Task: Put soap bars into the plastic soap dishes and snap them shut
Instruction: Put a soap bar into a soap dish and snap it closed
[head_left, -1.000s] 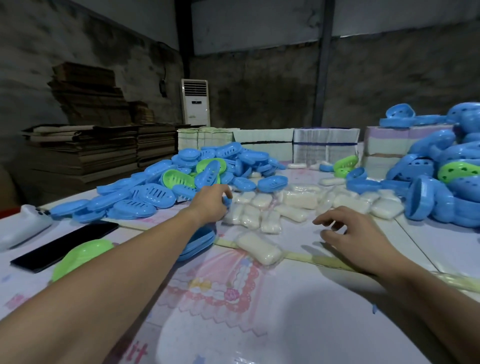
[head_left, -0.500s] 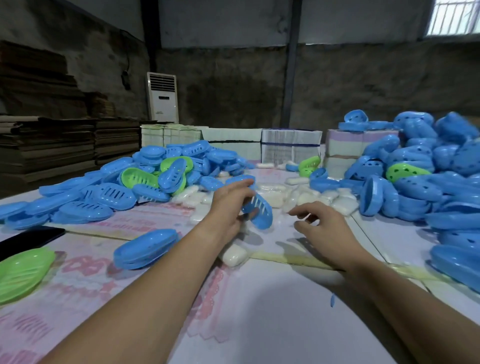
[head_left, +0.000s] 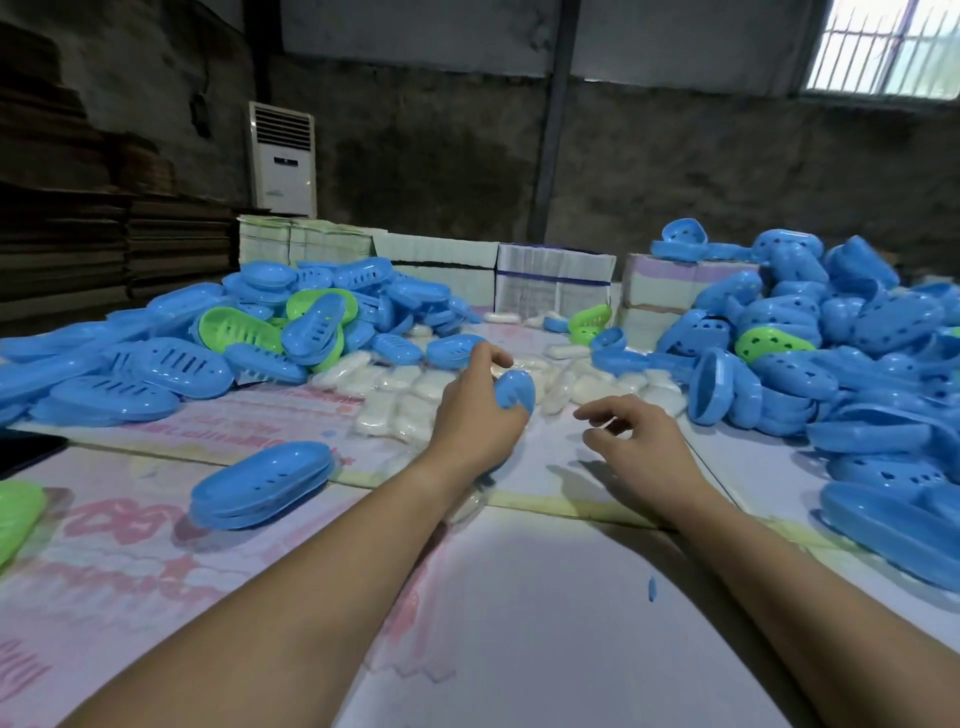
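Note:
My left hand (head_left: 478, 415) grips a blue soap dish half (head_left: 514, 392) above the table's middle, its fingers curled round the piece. My right hand (head_left: 636, 447) hovers just to the right of it, fingers loosely bent, holding nothing. Wrapped white soap bars (head_left: 405, 395) lie in a heap right behind both hands. One more wrapped bar (head_left: 467, 506) peeks out under my left wrist. A closed blue soap dish (head_left: 262, 483) lies on the table to the left.
A pile of blue and green dish halves (head_left: 249, 332) covers the left back of the table. A bigger blue pile (head_left: 831, 364) fills the right side. Stacked white packs (head_left: 550, 280) stand at the back. A green dish (head_left: 15, 514) lies at the left edge.
My left hand has picked a blue dish half out of the left pile and brought it toward the middle. My view has swung right. The right hand has stayed hovering.

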